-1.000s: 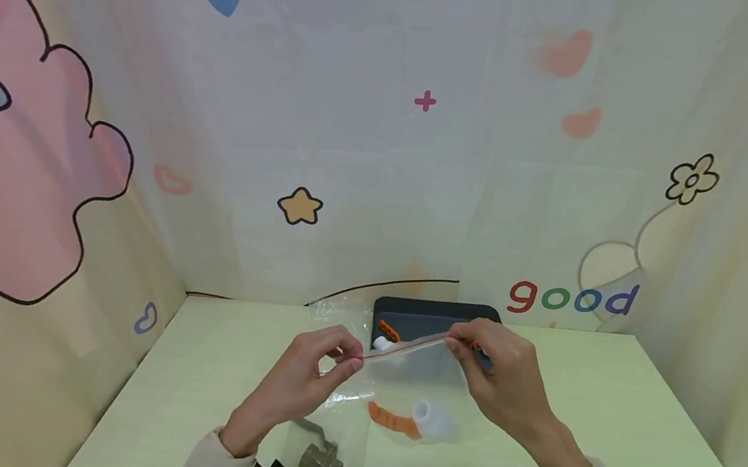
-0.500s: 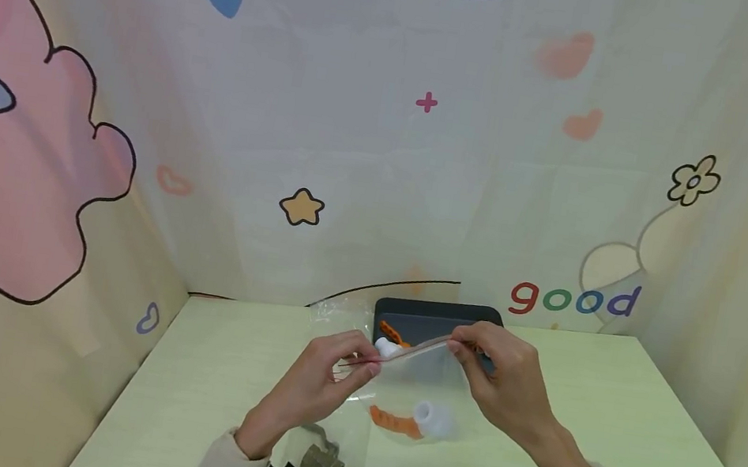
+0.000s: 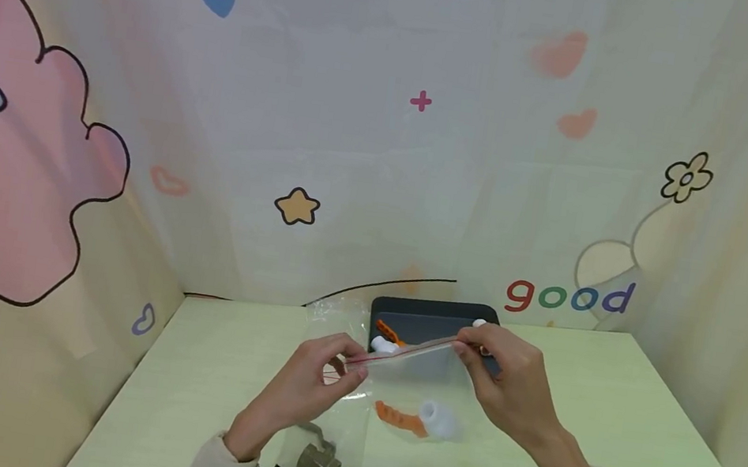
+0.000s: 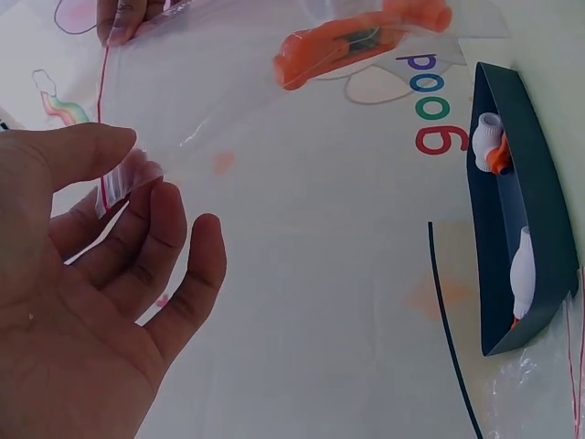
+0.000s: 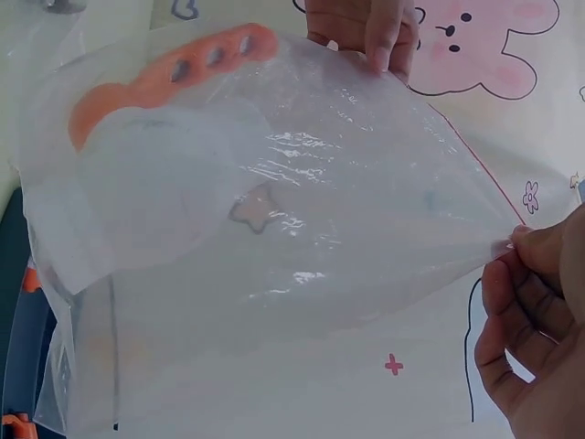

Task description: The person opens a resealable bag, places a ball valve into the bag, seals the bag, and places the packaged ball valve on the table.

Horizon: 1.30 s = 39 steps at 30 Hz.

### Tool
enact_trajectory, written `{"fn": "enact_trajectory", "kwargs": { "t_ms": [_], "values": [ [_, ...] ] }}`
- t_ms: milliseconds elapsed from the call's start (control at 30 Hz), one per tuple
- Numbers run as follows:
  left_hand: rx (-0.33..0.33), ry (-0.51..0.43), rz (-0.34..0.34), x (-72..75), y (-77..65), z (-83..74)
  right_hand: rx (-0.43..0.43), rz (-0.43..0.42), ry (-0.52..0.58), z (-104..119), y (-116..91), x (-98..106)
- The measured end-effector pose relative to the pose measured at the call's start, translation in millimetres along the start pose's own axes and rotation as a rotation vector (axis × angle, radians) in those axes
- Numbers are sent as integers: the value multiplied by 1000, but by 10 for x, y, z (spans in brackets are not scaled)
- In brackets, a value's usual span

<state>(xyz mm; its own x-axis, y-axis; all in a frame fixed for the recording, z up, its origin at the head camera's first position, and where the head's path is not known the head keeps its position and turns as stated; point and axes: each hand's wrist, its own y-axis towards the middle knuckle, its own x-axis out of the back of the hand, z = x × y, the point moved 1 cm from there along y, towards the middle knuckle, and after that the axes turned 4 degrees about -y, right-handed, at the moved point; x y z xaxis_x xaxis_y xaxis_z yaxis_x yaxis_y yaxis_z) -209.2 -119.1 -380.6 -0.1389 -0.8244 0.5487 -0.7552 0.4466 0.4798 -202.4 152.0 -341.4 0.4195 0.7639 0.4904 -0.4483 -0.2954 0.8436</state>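
Between my two hands hangs a clear zip bag [image 5: 366, 210] with a red line along its top edge. Inside its lower part is a white plastic valve [image 3: 439, 420] with an orange lever handle [image 3: 400, 418]. My right hand [image 3: 515, 389] pinches the right end of the zip edge between thumb and forefinger. At the other end, my left hand [image 3: 296, 382] holds the bag's corner [image 4: 119, 183] between thumb and fingers. The zip edge slants, its right end higher. Whether the zip is sealed along its length, I cannot tell.
A dark tray [image 3: 439, 306] stands at the table's back, holding white-and-orange valves [image 4: 523, 274]. Left of it lies clear bag plastic [image 3: 336, 324]. A grey-brown metal valve [image 3: 318, 465] with a lever lies nearer me on clear plastic. A printed curtain [image 3: 386, 147] surrounds the table.
My left hand slid right along the zip edge, then moved back left to its end. My right hand shifted slightly right, still pinching the bag; the bagged valve moved slightly right.
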Motion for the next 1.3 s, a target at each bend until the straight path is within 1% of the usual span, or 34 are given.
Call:
{"fn": "enact_trajectory", "kwargs": {
  "t_ms": [100, 167, 233, 367, 433, 533, 633, 767, 867, 967, 1100, 1200, 1300],
  "values": [
    [28, -6, -4, 7, -31, 18, -16, 4, 4, -4, -22, 5],
    [32, -1, -12, 4, -46, 25, -22, 3, -3, -9, -42, 10],
    [22, 7, -26, 0, -57, 24, -30, 6, -5, -14, -69, 11],
    [-20, 35, -56, -11, -73, 11, -42, 29, -30, -21, -140, 13],
    [-24, 41, -61, -19, -86, 5, -48, 39, -36, -25, -183, 16],
    [4, 32, -53, -29, -114, 2, -63, 54, -37, -25, -246, 22],
    [34, 19, -47, -38, -148, 7, -61, 54, -25, -26, -307, 17],
    [36, 4, -41, -48, -196, 14, -50, 49, -22, -11, -378, 12],
    [49, -21, -5, -51, -233, 17, -61, 63, -32, 16, -433, 20],
    [90, -48, 67, -45, -276, 24, -82, 91, -37, 41, -493, 34],
    [115, -65, 161, -35, -321, 48, -90, 112, -29, 56, -589, 35],
    [117, -66, 204, -33, -337, 75, -79, 116, -16, 51, -665, 4],
    [144, -58, 238, -42, -345, 120, -77, 122, -3, 22, -735, -58]
  ]
}}
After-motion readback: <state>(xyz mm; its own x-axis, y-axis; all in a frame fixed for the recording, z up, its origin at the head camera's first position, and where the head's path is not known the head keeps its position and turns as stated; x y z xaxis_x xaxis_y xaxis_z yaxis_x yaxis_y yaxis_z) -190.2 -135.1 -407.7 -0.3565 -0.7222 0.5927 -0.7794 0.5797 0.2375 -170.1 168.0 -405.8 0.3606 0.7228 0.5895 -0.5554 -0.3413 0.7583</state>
